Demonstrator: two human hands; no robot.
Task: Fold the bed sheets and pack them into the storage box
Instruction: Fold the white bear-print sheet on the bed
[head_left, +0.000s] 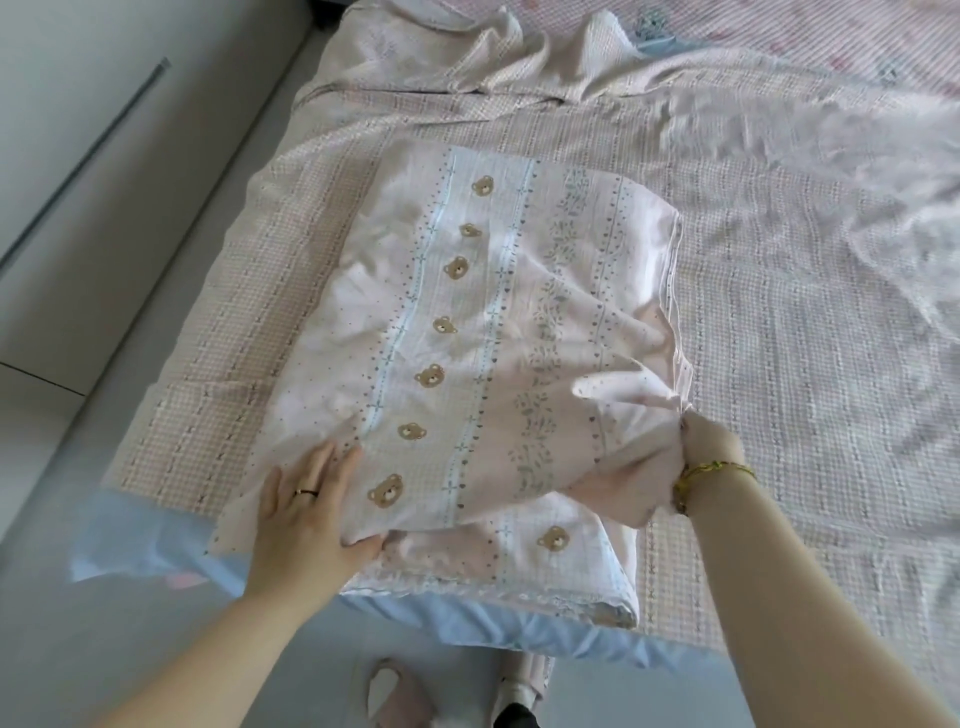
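Observation:
A pale pink bed sheet (483, 332) printed with small brown bears and blue dotted stripes lies partly folded on the near corner of the bed. My left hand (311, 514) lies on its near left edge, fingers spread, thumb tucked under the top fold. My right hand (709, 457) grips a bunched corner of the top layer at the sheet's right edge, lifting it a little. A folded lower layer shows beneath, at the bed's front edge. No storage box is in view.
The bed is covered by a pink checked spread (779, 291), rumpled at the far end (493, 62). A light blue mattress edge (519, 629) runs along the front. Grey floor (104, 260) lies to the left. My slippered feet (389, 686) stand below.

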